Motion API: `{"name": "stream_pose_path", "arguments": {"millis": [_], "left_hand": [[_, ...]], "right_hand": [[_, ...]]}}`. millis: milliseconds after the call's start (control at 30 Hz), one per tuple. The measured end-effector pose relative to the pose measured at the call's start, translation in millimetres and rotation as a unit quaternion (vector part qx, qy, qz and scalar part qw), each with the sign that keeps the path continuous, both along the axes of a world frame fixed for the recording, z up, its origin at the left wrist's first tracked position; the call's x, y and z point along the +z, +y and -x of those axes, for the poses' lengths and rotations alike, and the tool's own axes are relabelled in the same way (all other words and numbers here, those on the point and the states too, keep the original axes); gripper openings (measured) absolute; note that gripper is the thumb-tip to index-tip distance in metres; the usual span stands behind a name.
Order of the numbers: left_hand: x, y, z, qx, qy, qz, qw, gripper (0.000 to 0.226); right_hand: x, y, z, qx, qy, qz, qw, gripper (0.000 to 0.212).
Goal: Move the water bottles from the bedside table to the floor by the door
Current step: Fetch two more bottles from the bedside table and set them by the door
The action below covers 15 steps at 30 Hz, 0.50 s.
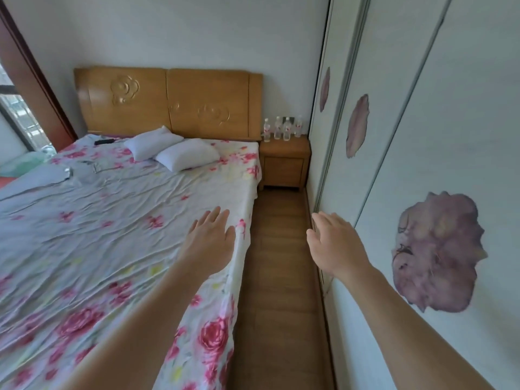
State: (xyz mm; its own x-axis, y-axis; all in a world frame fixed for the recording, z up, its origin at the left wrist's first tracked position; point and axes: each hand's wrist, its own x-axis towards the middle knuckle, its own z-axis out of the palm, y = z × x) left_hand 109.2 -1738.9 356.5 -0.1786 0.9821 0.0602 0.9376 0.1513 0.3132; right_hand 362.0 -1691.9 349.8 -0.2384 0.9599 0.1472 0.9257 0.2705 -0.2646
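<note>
Bottles first: the water bottles stand upright in a close cluster along the back edge of the bedside table, running from its back left corner toward the back right one. I count four or five; they overlap, so the number is uncertain. The front half of the tabletop is bare wood.

They look like small clear plastic bottles with pale caps. I judge each one light enough for one hand, with thin walls that will give under a hard squeeze and smooth sides that could slip if held loosely. The safest hold is probably around the middle, over the label band, or just under the cap where the neck narrows. Packed this tightly, one is likely to knock its neighbour when lifted, so the outer ones should probably go first.

Each bottle carries a red and white label, but the writing is too small to read and no brand can be made out.

Both hands are well apart from the table, reaching forward and holding nothing. The left hand hovers over the right edge of the bed, fingers straight and slightly spread. The right hand is near the wardrobe, fingers loosely extended and close together, thumb apart. No door shows.
</note>
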Motion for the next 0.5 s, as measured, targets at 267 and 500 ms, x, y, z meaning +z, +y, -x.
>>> {"name": "stream_pose_path", "arguments": {"millis": [267, 500], "left_hand": [[8.0, 86.7, -19.3, 0.004, 0.015, 0.007, 1.0, 0.054], [-10.6, 184.2, 3.3, -0.004, 0.008, 0.031, 0.999, 0.054]], "right_hand": [[-14.3, 92.3, -6.5, 0.011, 0.003, 0.032, 0.999, 0.053], [-23.3, 187.2, 12.8, 0.011, -0.022, 0.035, 0.999, 0.052]]}}
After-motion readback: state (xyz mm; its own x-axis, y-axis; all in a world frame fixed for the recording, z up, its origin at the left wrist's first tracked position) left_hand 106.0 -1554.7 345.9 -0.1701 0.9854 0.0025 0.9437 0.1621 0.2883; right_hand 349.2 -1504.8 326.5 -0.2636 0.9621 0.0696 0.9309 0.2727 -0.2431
